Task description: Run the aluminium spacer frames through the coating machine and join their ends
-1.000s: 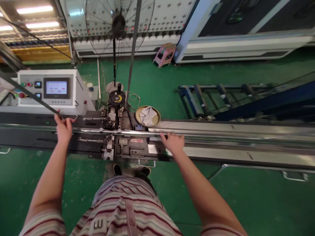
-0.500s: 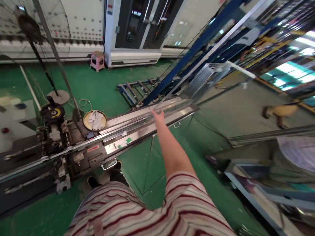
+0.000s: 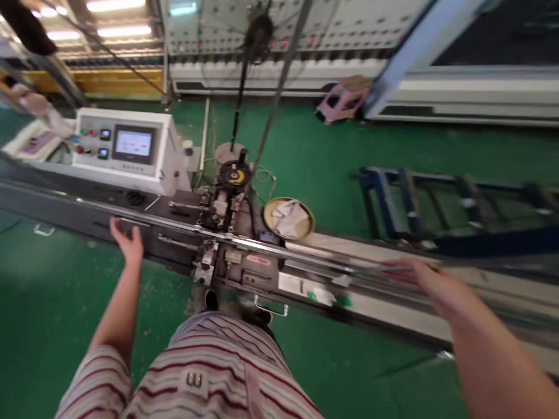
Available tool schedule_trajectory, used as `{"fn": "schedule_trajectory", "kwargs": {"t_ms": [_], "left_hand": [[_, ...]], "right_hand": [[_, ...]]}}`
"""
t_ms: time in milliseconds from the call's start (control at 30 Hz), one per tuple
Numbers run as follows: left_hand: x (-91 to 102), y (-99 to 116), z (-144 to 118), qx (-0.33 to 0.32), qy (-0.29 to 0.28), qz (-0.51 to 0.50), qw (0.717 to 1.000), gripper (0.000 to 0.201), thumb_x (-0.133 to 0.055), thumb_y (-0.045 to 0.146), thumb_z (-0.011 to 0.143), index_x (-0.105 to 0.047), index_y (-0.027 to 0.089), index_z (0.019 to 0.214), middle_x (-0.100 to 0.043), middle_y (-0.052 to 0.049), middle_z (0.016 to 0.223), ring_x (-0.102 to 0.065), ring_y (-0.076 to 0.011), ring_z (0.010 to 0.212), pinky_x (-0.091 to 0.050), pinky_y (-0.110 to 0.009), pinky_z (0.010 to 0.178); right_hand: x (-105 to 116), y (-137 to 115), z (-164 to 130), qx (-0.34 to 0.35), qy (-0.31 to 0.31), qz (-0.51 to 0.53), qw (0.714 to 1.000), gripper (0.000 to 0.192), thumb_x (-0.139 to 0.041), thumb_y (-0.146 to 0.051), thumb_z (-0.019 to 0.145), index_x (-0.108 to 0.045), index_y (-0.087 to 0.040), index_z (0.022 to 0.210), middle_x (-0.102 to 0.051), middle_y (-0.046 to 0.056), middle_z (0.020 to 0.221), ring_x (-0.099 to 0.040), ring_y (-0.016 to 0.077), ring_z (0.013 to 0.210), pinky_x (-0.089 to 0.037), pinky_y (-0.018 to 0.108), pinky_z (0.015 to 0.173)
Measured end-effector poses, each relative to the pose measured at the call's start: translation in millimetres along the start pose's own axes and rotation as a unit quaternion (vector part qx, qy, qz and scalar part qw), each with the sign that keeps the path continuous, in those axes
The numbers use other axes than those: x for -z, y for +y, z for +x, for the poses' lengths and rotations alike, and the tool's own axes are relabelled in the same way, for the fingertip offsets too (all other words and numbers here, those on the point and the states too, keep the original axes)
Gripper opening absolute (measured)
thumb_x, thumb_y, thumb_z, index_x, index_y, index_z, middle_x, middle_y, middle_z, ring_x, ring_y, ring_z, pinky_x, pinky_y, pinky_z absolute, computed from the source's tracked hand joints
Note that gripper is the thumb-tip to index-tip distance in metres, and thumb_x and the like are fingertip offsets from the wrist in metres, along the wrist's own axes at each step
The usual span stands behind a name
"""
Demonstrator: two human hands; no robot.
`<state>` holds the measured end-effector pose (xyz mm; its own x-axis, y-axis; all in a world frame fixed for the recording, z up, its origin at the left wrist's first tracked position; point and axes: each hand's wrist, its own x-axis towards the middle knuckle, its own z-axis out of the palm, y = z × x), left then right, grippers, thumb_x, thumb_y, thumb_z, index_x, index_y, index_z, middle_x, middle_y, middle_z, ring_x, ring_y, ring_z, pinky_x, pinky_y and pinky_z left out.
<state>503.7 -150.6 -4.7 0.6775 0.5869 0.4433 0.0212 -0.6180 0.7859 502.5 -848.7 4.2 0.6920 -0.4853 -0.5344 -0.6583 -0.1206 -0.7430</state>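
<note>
Head view, looking down along the long machine desk (image 3: 78,216). Thin metal strip (image 3: 305,254) lying lengthwise on the desk, passing through the machine head (image 3: 220,216) and on toward the right. Left hand (image 3: 126,241) at the near edge of the desk, left of the head, grip wide, fingers spread, holding nothing. Right hand (image 3: 419,278) laid low over the strip well to the right, blurred; impossible to tell whether closed on it. Control box (image 3: 133,145) behind the left hand; bowl with a cloth (image 3: 288,218) just behind the strip; blue rack (image 3: 437,192) and pink stool (image 3: 343,96) on the green floor (image 3: 314,151) beyond.

For good handling, judged from the layout: keep the strip flat and straight along the desk, support both ends evenly, press lightly, keep fingers clear of the machine head.

Compared with half a second ago: view swung back from the right end of the desk to the machine head; left hand in view again. Compared with a second ago: left hand no longer pinching at the strip; right hand farther right.
</note>
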Motion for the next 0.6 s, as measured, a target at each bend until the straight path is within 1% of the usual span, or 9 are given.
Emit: {"fn": "schedule_trajectory", "kwargs": {"t_ms": [67, 133, 167, 233, 300, 367, 500, 600], "left_hand": [[-8.8, -26.1, -49.0, 0.042, 0.024, -0.031, 0.998, 0.071, -0.06, 0.034, 0.088, -0.027, 0.02, 0.15, -0.036, -0.019, 0.152, -0.039, -0.0279, 0.142, -0.038, -0.048, 0.113], [-15.5, -44.0, -90.7, 0.079, 0.051, -0.058, 0.994, 0.063, -0.057, 0.03, 0.09, -0.033, 0.024, 0.147, -0.041, -0.016, 0.149, -0.042, -0.0253, 0.14, -0.039, -0.044, 0.112], [-16.4, -50.0, -106.6, 0.089, 0.057, -0.063, 0.992, 0.058, -0.055, 0.028, 0.091, -0.036, 0.024, 0.146, -0.043, -0.016, 0.147, -0.044, -0.0246, 0.138, -0.04, -0.043, 0.111], [-13.2, -57.9, -126.9, 0.102, 0.06, -0.068, 0.991, 0.051, -0.053, 0.027, 0.091, -0.043, 0.024, 0.141, -0.049, -0.015, 0.142, -0.049, -0.024, 0.132, -0.043, -0.042, 0.108], [-5.2, -63.1, -133.9, 0.102, 0.049, -0.068, 0.991, 0.044, -0.055, 0.026, 0.09, -0.051, 0.023, 0.134, -0.053, -0.014, 0.137, -0.052, -0.0241, 0.129, -0.044, -0.041, 0.107], [4.8, -67.8, -133.3, 0.099, 0.042, -0.069, 0.992, 0.039, -0.056, 0.026, 0.09, -0.056, 0.023, 0.129, -0.055, -0.012, 0.135, -0.051, -0.0242, 0.129, -0.044, -0.041, 0.106], [24.6, -79.5, -131.4, 0.099, 0.045, -0.063, 0.992, 0.034, -0.054, 0.027, 0.091, -0.06, 0.024, 0.124, -0.056, -0.011, 0.132, -0.051, -0.0241, 0.126, -0.044, -0.04, 0.104], [39.1, -90.6, -138.9, 0.107, 0.055, -0.058, 0.991, 0.031, -0.054, 0.027, 0.091, -0.062, 0.023, 0.12, -0.057, -0.011, 0.129, -0.052, -0.0245, 0.124, -0.045, -0.041, 0.103]], "right_hand": [[-22.7, -1.1, -3.5, 0.01, -0.026, -0.02, 0.999, 0.024, -0.046, -0.019, 0.087, -0.067, -0.021, 0.077, -0.073, 0.016, 0.097, -0.07, 0.0243, 0.083, -0.055, 0.037, 0.093], [-45.9, -4.9, -11.5, 0.021, -0.054, -0.037, 0.998, 0.023, -0.049, -0.022, 0.084, -0.069, -0.023, 0.073, -0.073, 0.015, 0.099, -0.071, 0.0266, 0.088, -0.054, 0.04, 0.098], [-57.6, -7.9, -16.9, 0.03, -0.069, -0.042, 0.996, 0.023, -0.05, -0.024, 0.084, -0.07, -0.023, 0.072, -0.073, 0.014, 0.1, -0.071, 0.0274, 0.09, -0.054, 0.041, 0.099], [-81.1, -15.9, -29.4, 0.05, -0.099, -0.053, 0.992, 0.024, -0.051, -0.028, 0.083, -0.072, -0.023, 0.073, -0.073, 0.014, 0.098, -0.071, 0.0287, 0.092, -0.054, 0.042, 0.1], [-105.2, -26.0, -43.2, 0.064, -0.129, -0.063, 0.988, 0.022, -0.054, -0.03, 0.082, -0.073, -0.022, 0.074, -0.074, 0.014, 0.096, -0.072, 0.029, 0.091, -0.055, 0.042, 0.1], [-129.8, -36.6, -57.1, 0.072, -0.157, -0.074, 0.982, 0.019, -0.057, -0.029, 0.081, -0.073, -0.02, 0.077, -0.074, 0.014, 0.096, -0.072, 0.0282, 0.089, -0.056, 0.04, 0.098], [-180.0, -53.6, -81.2, 0.108, -0.2, -0.1, 0.969, 0.02, -0.057, -0.029, 0.083, -0.073, -0.018, 0.082, -0.075, 0.014, 0.095, -0.073, 0.0258, 0.086, -0.06, 0.036, 0.089], [-218.0, -61.8, -94.1, 0.152, -0.22, -0.121, 0.956, 0.021, -0.057, -0.03, 0.084, -0.073, -0.016, 0.082, -0.075, 0.013, 0.091, -0.074, 0.0252, 0.082, -0.062, 0.035, 0.083]]}}
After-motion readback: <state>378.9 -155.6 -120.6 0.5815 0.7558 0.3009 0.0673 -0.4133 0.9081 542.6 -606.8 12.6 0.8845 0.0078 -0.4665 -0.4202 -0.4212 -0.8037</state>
